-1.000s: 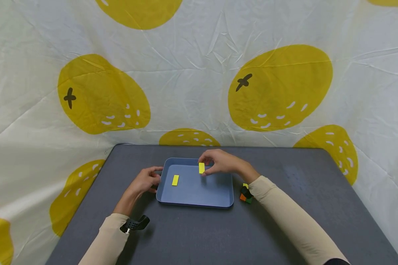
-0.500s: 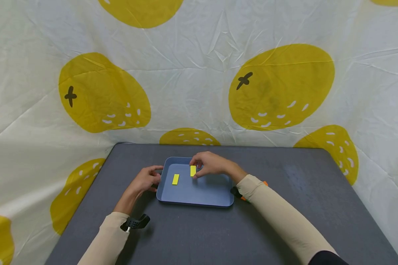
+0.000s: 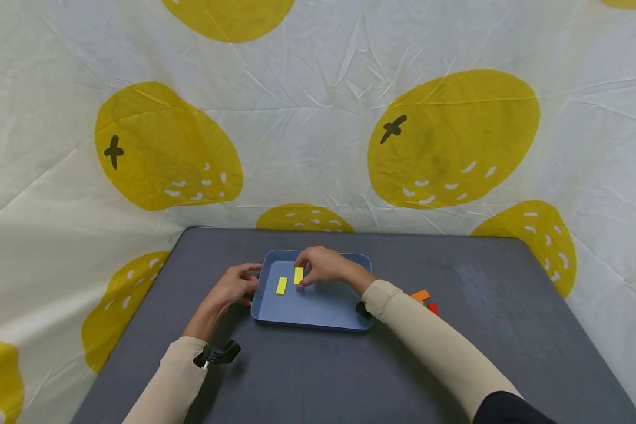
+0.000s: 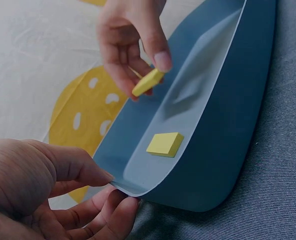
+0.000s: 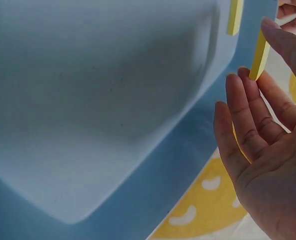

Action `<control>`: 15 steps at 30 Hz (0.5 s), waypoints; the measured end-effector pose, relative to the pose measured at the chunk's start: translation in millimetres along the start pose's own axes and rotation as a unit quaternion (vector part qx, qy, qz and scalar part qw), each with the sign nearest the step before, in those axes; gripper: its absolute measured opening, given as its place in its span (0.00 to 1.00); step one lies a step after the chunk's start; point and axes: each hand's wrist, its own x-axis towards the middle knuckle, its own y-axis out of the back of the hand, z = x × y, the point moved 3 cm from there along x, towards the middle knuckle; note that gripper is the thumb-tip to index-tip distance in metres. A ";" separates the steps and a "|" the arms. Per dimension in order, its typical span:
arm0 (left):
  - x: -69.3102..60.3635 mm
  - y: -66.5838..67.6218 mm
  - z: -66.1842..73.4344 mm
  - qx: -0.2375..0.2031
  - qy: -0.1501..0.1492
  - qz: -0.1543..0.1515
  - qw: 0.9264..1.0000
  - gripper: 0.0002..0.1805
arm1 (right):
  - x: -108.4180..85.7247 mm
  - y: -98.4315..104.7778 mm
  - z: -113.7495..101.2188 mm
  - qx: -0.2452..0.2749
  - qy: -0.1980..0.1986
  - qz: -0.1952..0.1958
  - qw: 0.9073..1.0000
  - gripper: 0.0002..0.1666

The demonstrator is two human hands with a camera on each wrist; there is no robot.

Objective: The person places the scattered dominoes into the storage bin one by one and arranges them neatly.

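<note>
My right hand (image 3: 323, 264) pinches a yellow rectangular block (image 3: 298, 275) between thumb and fingertips, above the blue tray (image 3: 312, 309). In the left wrist view that held block (image 4: 149, 82) is tilted and apart from the tray floor. A second yellow block (image 3: 281, 285) lies flat in the tray, toward its left end, just left of the held one. At the tray's left side, my left hand (image 3: 232, 287) holds the rim. The left wrist view has its thumb over the edge, with the other fingers curled at the outside, their tips partly hidden.
Right of the tray, an orange block (image 3: 420, 295) and a red block (image 3: 433, 308) lie on the dark grey table (image 3: 297, 377), partly hidden by my right sleeve (image 3: 403, 312). Behind the table hangs a white cloth (image 3: 307, 147) with yellow fruit prints.
My right hand has moved left and slightly down with the yellow block, closer to the lying one. Orange and red blocks show beyond my right sleeve now. The left hand stays at the rim.
</note>
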 end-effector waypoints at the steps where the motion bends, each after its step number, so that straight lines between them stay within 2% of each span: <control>1: -0.1 -0.1 0.1 0.001 0.000 -0.001 1.000 0.31 | 1.3 -1.2 -0.9 -0.003 -0.001 -0.003 1.000 0.28; 8: -0.3 0.4 0.6 0.001 0.004 0.005 1.000 0.30 | 11.1 -11.4 -3.4 -0.035 -0.002 -0.007 0.999 0.27; 15: -0.8 0.3 0.4 -0.003 0.003 0.001 1.000 0.31 | 16.1 -22.4 -3.9 -0.065 -0.045 -0.005 0.997 0.27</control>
